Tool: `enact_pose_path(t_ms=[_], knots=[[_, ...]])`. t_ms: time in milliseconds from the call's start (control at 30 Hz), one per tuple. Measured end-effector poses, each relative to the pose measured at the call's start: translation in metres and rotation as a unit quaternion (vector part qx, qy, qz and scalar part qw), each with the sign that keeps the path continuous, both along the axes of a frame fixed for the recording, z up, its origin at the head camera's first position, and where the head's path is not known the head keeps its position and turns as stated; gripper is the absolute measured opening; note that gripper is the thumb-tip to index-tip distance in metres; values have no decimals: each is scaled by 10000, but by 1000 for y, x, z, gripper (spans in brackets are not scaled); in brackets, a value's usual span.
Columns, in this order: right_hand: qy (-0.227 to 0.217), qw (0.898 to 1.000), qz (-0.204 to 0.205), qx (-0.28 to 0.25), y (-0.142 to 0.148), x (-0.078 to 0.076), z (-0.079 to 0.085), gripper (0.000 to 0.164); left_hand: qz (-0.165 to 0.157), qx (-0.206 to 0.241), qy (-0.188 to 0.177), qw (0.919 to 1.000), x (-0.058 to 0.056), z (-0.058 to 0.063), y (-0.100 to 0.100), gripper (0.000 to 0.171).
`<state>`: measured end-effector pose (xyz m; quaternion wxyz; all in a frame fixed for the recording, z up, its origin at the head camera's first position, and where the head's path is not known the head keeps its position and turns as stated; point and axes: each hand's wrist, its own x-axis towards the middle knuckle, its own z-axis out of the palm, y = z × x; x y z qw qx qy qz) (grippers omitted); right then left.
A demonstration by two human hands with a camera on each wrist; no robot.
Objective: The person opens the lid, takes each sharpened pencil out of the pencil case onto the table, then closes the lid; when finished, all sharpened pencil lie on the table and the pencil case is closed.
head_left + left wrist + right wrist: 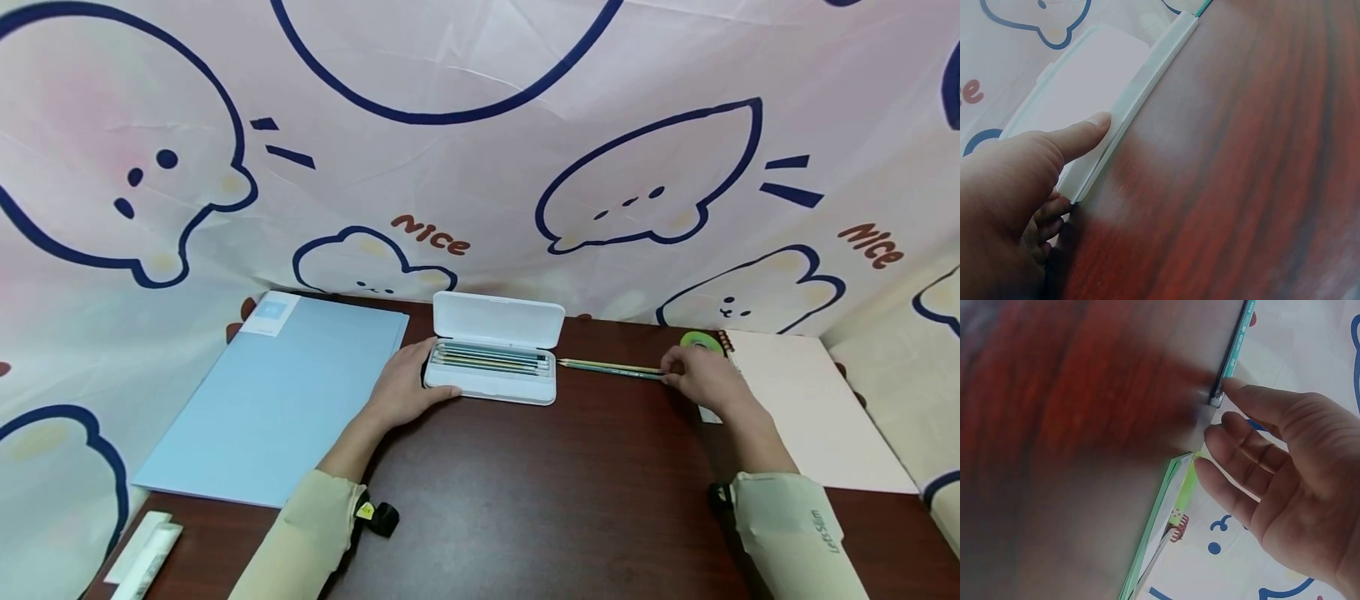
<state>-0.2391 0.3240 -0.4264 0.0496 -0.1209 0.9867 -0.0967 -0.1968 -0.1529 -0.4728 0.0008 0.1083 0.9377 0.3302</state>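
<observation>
Both my hands at work toward the far edge of the dark brown tabletop (540, 492). My left hand (405, 385) grips the left end of a white pencil case (491, 389), which sits near the middle of that far edge; thumb (1088, 134) laid over the front rim, other fingers round the end. Lid (498, 321) hinged up at the back, in front of a printed cloth (480, 187). Inside, a row of pencils (491, 356) lies lengthwise; count uncertain. My right hand (705, 379) pinches the right-hand ends of some loose pencils (611, 367), one teal and one yellowish among them, thumb on the near side; index finger hidden in the right wrist view. These run crosswise along the far part of the tabletop, their left tips just beside the case. Just behind my right hand, a green ring (701, 338). A spiral notebook (817, 408) spreads along the right edge, partly covered by that hand. Blue folder (277, 400) toward the far left corner, white label (270, 313) at its top. Two slim white boxes (150, 554) lie together by the left edge, nearer me.
</observation>
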Motion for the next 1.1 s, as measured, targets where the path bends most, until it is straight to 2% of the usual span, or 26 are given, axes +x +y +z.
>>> enact_pose_path(t_ms=[333,500,800,1100], knots=[[-74,9999,-150,-46,-1,1,8,5,-4,-15,-4,10000,0,0,1,97],[36,9990,-17,-446,-8,3,11,18,-1,2,8,10000,0,1,0,97],[-100,9936,138,-1115,-35,5,17,27,7,-3,-26,10000,0,0,1,96],[-80,9879,369,-1503,-73,0,14,26,34,-9,-17,10000,0,0,0,96]])
